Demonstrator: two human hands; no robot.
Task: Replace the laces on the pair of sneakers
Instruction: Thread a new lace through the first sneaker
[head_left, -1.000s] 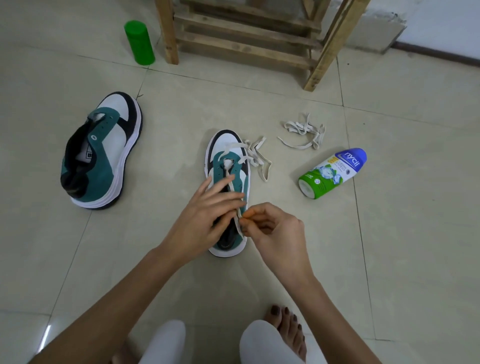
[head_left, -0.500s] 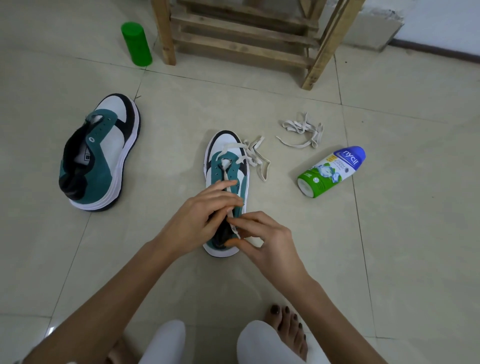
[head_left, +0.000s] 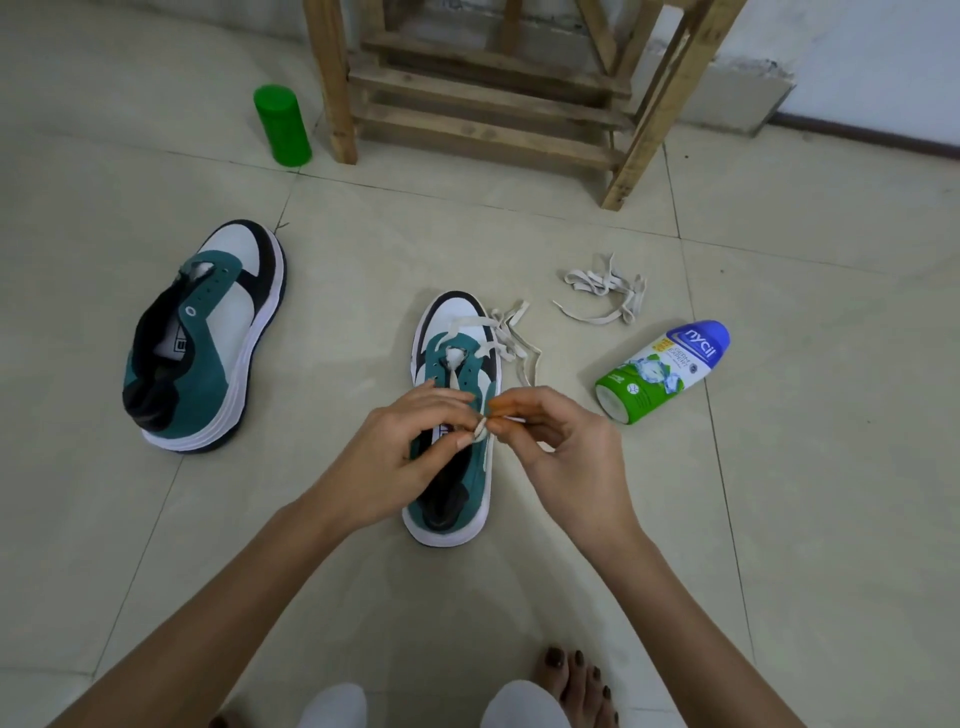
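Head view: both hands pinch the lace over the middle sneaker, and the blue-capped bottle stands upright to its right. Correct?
No. The head view shows the blue-capped bottle lying on its side, not upright. The left hand and right hand do pinch the lace over the middle sneaker.

Your near sneaker (head_left: 467, 488), teal, white and black, stands on its sole with the toe pointing away. A cream lace (head_left: 511, 340) is threaded through its front eyelets (the slack spills to its right). The second sneaker (head_left: 208, 353) sits unlaced well to the left. A loose lace (head_left: 605, 293) lies bunched beyond, to the right.
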